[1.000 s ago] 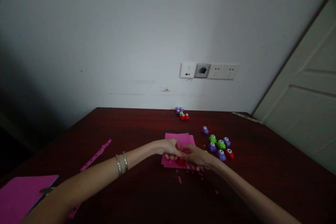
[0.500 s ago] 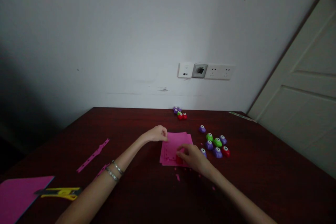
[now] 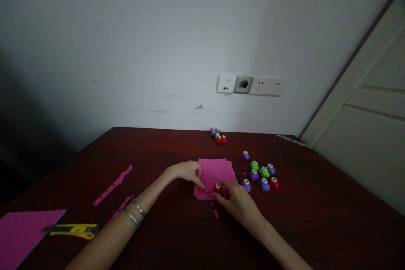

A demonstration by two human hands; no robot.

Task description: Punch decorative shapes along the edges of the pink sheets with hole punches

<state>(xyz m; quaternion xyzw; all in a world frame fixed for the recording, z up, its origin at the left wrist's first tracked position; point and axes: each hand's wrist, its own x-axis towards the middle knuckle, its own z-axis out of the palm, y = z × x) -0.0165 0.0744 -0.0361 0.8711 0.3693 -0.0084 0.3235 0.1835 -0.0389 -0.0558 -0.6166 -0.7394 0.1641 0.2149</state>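
Note:
A small stack of pink paper squares [image 3: 218, 170] lies on the dark red table [image 3: 316, 202]. My left hand [image 3: 187, 171] rests on the stack's left edge, its fingers curled and pressing the paper down. My right hand [image 3: 234, 201] is closed around a small red punch [image 3: 217, 188] at the stack's near edge. A few pink scraps [image 3: 215, 213] lie just in front of the stack.
Several purple, green and red punches [image 3: 261, 174] sit right of the paper, and a few more [image 3: 218, 135] by the wall. Two punched pink strips [image 3: 114, 183] lie at left. A yellow utility knife [image 3: 72, 230] and a large pink sheet [image 3: 22, 234] are at the near left corner.
My hands were joined over the paper a second ago. The left hand moved off to the stack's left edge; the right hand drew back slightly with the red punch.

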